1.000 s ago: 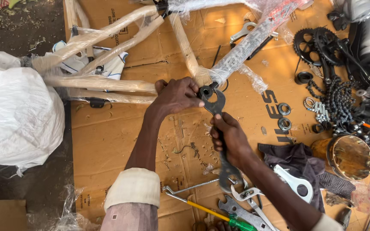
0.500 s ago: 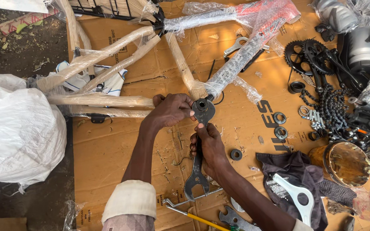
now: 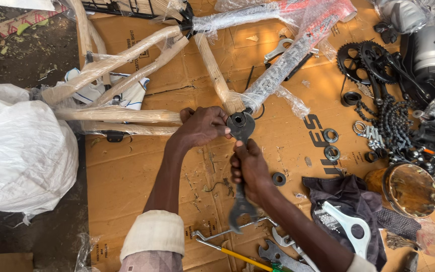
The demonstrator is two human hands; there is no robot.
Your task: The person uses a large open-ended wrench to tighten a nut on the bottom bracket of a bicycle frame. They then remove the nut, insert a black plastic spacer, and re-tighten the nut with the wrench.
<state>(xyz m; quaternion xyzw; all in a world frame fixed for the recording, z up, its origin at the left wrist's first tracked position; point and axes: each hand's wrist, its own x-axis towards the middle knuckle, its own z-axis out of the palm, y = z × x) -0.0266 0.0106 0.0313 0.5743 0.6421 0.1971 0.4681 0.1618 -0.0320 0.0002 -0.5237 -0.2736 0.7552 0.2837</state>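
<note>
A bicycle frame [image 3: 127, 63] wrapped in tan paper and clear film lies on flattened cardboard [image 3: 127, 171]. My left hand [image 3: 202, 127] grips the frame where its tubes meet, at the bottom bracket. My right hand [image 3: 250, 168] is closed around the shaft of a large flat grey wrench [image 3: 241, 196]. The wrench's upper head [image 3: 240, 122] sits on the bottom bracket beside my left fingers. Its open lower jaw points toward me.
A white plastic sack [image 3: 18, 151] lies at left. A chainring [image 3: 361, 60], chain [image 3: 393, 121], washers [image 3: 331, 143] and dark parts crowd the right side. A dark cloth [image 3: 343, 194], a white spanner [image 3: 351, 229], a round tin [image 3: 409, 189] and more wrenches [image 3: 278, 249] lie near me.
The view has shifted so the frame and hands sit lower. My right hand has swung the wrench handle from lower right toward me while its head stays on the bracket.
</note>
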